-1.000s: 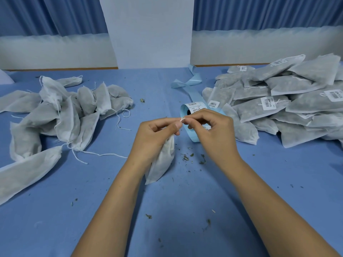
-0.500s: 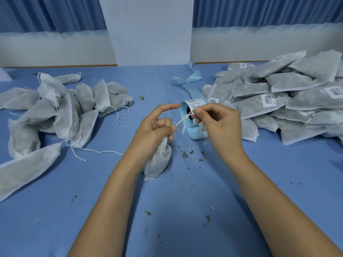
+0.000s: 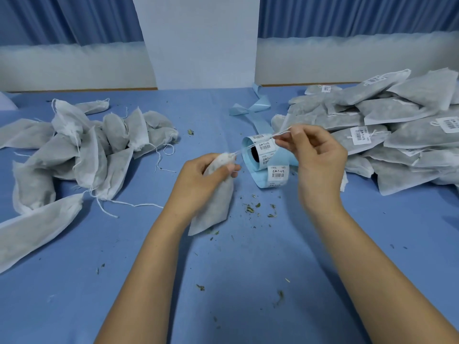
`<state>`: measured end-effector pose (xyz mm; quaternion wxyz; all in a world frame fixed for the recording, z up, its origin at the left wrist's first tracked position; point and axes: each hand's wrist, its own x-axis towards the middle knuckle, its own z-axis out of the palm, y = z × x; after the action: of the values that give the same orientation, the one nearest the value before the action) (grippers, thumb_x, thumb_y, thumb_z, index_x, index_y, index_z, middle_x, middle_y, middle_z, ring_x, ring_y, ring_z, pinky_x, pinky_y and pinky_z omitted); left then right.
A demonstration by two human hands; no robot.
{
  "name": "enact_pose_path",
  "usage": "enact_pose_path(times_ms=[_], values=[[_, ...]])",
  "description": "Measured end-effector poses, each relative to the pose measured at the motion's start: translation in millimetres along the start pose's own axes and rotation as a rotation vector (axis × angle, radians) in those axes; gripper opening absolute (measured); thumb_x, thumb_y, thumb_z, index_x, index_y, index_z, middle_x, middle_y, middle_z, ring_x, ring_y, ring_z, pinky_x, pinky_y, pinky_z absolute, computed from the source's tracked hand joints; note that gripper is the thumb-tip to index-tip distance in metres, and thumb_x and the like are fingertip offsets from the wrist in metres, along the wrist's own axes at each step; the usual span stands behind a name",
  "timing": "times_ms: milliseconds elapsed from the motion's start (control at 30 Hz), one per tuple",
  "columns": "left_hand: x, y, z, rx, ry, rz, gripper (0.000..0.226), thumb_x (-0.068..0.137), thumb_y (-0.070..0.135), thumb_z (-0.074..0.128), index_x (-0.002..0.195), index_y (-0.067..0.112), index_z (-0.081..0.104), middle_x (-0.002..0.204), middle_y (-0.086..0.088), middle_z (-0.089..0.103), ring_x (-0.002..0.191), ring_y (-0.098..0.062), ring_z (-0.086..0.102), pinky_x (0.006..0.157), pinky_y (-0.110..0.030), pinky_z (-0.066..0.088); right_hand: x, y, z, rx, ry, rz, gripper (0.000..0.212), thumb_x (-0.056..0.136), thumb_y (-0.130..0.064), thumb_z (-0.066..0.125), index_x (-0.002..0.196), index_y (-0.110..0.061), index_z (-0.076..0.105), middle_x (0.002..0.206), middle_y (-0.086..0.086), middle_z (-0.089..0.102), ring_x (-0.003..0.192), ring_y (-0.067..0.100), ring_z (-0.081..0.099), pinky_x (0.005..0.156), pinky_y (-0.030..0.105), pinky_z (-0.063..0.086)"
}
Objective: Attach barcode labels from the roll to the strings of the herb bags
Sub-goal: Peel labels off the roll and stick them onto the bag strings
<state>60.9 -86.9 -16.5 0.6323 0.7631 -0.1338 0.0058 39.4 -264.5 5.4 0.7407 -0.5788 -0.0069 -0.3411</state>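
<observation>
**String drawn tight right across the label roll**

The left hand (image 3: 201,180) has a firm hold on a herb bag (image 3: 213,209), fingers curled round the gathered neck and thumb clamped across the top. The bag hangs below the fist, its lower end down at the bench (image 3: 248,274). The right hand (image 3: 320,165) sits higher and pinches the end of the bag's string (image 3: 282,133) between thumb and forefinger, with the other fingers loosely curled. That string runs in a straight, taut line from the bag's mouth up to the pinch, passing directly in front of the label roll (image 3: 263,155).

The roll lies on its side between the two hands, dark core facing the camera and white barcode labels showing on pale blue backing. A loose tail carrying one label curls out on its near side. Beyond the roll, a strip of bare blue backing (image 3: 259,125) trails away and ends in a twist.

Just in front of the roll, herb crumbs (image 3: 253,208) are scattered on the blue surface. To the right of the roll is a heap of labelled bags (image 3: 372,120), barcode tags visible on several. Well to the left of the roll lies a heap of unlabelled bags (image 3: 87,150), their loose strings straggling across the bench.
</observation>
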Motion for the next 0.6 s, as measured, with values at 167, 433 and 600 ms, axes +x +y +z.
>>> enact_pose_path(times_ms=[167,433,600], values=[[2,1,0,-0.276,0.262,-0.12,0.02,0.097,0.025,0.057,0.091,0.014,0.072,0.09,0.004,0.075,0.083,-0.012,0.071,0.075,-0.028,0.053,-35,7,17,-0.393,-0.47,-0.616,0.008,0.085,0.004,0.064,0.084,0.0,0.069,0.094,0.009,0.066,0.091,0.021,0.061,0.085,0.029,0.047],[1,11,0,-0.912,0.2,-0.079,0.025,0.095,0.02,0.053,0.114,0.007,0.062,0.111,-0.007,0.072,0.106,-0.017,0.068,0.08,-0.025,0.056,-44,24,24,-0.468,-0.731,-0.104,0.006,0.088,-0.006,0.065,0.084,-0.01,0.068,0.133,-0.007,0.042,0.13,0.01,0.037,0.096,0.013,0.033],[4,9,0,-0.832,0.168,-0.054,0.037,0.096,0.019,0.048,0.133,0.017,0.053,0.123,-0.004,0.065,0.118,-0.016,0.061,0.099,-0.034,0.048,-41,23,24,-0.4,-0.663,0.044,0.013,0.087,-0.004,0.066,0.081,-0.015,0.067,0.11,-0.007,0.054,0.115,-0.016,0.04,0.088,0.004,0.031]])
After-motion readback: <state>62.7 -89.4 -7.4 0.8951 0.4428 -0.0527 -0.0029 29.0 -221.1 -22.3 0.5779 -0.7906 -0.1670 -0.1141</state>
